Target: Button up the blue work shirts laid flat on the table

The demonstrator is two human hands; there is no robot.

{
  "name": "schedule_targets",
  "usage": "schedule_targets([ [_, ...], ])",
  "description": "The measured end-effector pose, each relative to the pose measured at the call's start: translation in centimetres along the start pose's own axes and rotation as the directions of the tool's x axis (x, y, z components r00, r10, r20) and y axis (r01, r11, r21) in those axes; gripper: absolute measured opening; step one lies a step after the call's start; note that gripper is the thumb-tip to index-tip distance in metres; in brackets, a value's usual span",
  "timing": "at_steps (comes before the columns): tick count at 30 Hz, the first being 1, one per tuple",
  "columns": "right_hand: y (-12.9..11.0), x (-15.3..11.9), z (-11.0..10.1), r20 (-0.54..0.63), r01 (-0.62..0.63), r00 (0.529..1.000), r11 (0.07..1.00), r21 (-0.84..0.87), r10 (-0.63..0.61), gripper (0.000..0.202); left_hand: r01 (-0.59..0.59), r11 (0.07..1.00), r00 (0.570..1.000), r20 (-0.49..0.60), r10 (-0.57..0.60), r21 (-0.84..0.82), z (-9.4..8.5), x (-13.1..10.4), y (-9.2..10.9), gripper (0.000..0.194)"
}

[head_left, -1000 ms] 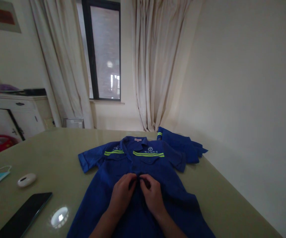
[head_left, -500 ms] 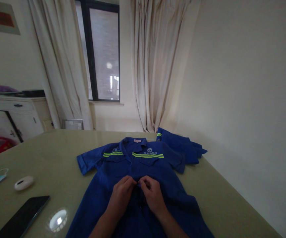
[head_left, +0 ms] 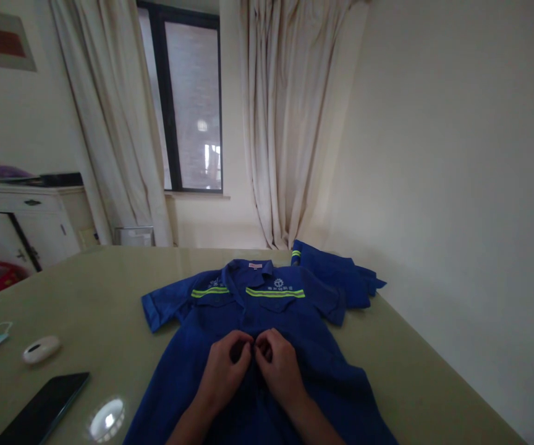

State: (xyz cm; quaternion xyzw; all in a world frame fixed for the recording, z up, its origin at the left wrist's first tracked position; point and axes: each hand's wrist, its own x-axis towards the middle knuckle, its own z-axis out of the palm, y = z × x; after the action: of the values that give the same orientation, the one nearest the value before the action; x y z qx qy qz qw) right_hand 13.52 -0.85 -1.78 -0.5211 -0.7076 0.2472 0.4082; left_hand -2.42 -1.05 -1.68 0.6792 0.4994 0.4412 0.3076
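Two-handed pinch: left hand (head_left: 224, 371) and right hand (head_left: 282, 368) are gripping blue shirt (head_left: 308, 324) mid-front; cloth's likely behaving light and limp, front edges giving best hold.

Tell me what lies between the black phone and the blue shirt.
Bare tabletop lies between the phone and the blue shirt, marked by a bright round patch, probably reflected light; the head view shows it.
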Motion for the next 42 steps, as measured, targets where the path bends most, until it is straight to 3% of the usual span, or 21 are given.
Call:
schedule_targets([
  [7, -0.2, 0.0, 0.0, 0.012, 0.038, 0.999, 0.997, -0.067, -0.038, 0.010, 0.127, 0.967, 0.990, -0.037, -0.139, -0.223, 0.2, 0.9, -1.5, 0.021],
  [14, -0.3, 0.0, 0.0, 0.008, -0.013, 1.000, 0.999, -0.029, 0.013, 0.007, 0.136, 0.930, 0.988, -0.027, -0.154, -0.340, -0.1, 1.3, -2.1, 0.023],
  [19, 0.2, 0.2, -0.1, 0.039, 0.025, 0.999, 1.000, 0.011, -0.025, 0.008, 0.161, 0.925, 0.982, -0.037, -0.185, -0.343, 0.1, 1.7, -2.7, 0.025],
  [24, -0.1, 0.2, -0.2, 0.016, 0.051, 0.998, 0.996, 0.075, -0.052, 0.011, 0.120, 0.978, 0.982, -0.127, -0.143, -0.171, 0.6, 1.4, -2.5, 0.021],
  [28, 0.6, 0.7, 0.1, 0.034, -0.105, 0.994, 0.944, 0.313, 0.099, 0.020, 0.010, 0.992, 0.997, -0.076, -0.001, 0.123, 0.7, 0.4, -1.2, 0.007],
  [31, 1.7, 1.6, 0.2, 0.115, -0.214, 0.977, 0.845, 0.491, 0.181, 0.028, -0.109, 0.960, 0.994, 0.000, 0.113, 0.256, 0.5, 0.0, -0.5, 0.020],
  [35, 2.6, 2.3, 0.1, 0.241, -0.376, 0.926, 0.759, 0.531, 0.290, 0.039, -0.175, 0.917, 0.983, 0.016, 0.182, 0.359, 0.5, -0.1, -0.3, 0.021],
  [39, 2.2, 1.5, 0.3, 0.029, -0.191, 0.980, 0.896, 0.402, 0.195, 0.035, -0.016, 0.931, 0.999, -0.041, 0.034, 0.364, 0.9, 0.0, -1.0, 0.029],
  [42, 1.7, 0.8, 0.5, -0.064, -0.093, 0.990, 0.934, 0.346, 0.122, 0.034, 0.028, 0.929, 0.998, -0.065, -0.004, 0.370, 1.3, -0.1, -1.8, 0.031],
])
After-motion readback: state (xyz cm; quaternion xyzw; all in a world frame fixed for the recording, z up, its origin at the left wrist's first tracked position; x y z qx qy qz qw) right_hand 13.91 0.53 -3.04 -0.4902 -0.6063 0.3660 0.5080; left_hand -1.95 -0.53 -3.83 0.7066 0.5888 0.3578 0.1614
